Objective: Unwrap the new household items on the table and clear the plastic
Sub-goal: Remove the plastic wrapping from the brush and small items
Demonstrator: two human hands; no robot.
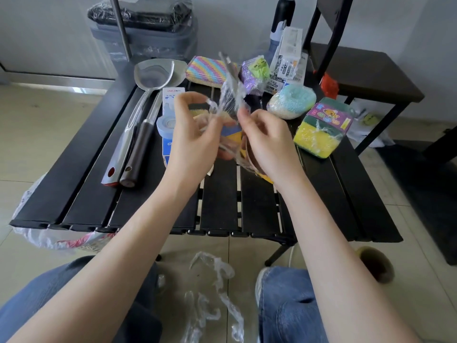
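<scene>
Over the middle of the black slatted table (89, 174), both my hands pull at a piece of clear plastic wrap (228, 95). My left hand (195, 134) pinches one end of it. My right hand (264, 142) pinches the other end, and the wrap stretches up between them. A yellow and blue item (232, 134) shows between and under my hands, mostly hidden. Still in plastic on the table are a yellow-green sponge pack (321, 129), a blue-white round scrubber (291, 101), a purple-green scrubber (254, 70) and a rainbow-striped sponge (210, 70).
Two metal spatulas (138, 125) and a blue-white carded pack (170, 120) lie at the table's left. Labelled packets (288, 60) stand at the back. Torn plastic (212, 293) lies on the floor between my knees. A dark chair (366, 75) stands to the right, a white bag (49, 233) at the left.
</scene>
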